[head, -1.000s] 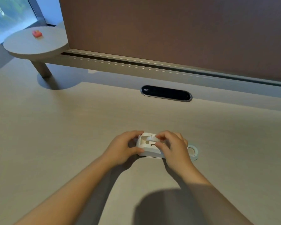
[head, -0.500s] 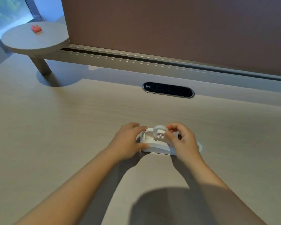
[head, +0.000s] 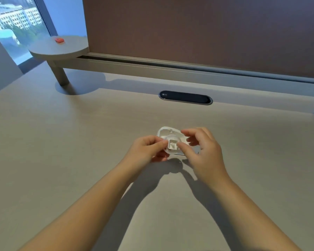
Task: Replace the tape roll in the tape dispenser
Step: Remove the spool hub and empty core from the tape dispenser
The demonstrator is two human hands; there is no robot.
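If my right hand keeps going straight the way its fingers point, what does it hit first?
Probably the old tape roll, which the right hand already pinches, then the left hand on its other side; depth is uncertain.

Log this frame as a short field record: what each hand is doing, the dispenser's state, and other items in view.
left hand: pinches the spool's left side
right hand: thumb on the spool's right side, other fingers spread
spool: small clear ring on a white hub, held just above the dispenser
tape dispenser: white, on the desk, cradle empty
spare roll: not visible
round shelf: holds a small red object
cable slot: dark, behind the hands
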